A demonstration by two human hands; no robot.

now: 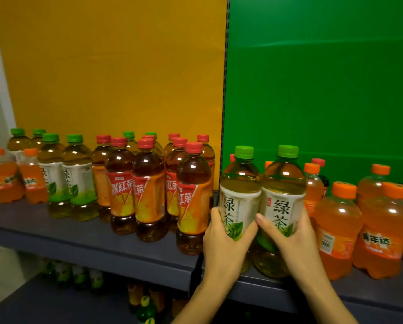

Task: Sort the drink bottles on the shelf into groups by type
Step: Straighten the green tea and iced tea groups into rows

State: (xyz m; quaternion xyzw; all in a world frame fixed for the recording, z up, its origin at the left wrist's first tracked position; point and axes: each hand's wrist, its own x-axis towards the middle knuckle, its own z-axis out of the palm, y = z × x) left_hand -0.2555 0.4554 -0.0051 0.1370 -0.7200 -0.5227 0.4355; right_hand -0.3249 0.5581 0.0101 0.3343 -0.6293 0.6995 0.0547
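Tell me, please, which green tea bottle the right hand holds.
The green tea bottle beside the orange sodas: the right hand wraps its label; the left hand holds its twin.

We see the green tea bottles [240,178] of clear, shiny plastic with smooth white labels [280,202]. The orange soda bottles [338,216] shine too. Our shelf [55,222] looks dark, smooth and matt, like painted metal.

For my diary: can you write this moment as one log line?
left hand: grips left green tea bottle | right hand: grips right green tea bottle | where: shelf, beside orange soda bottles
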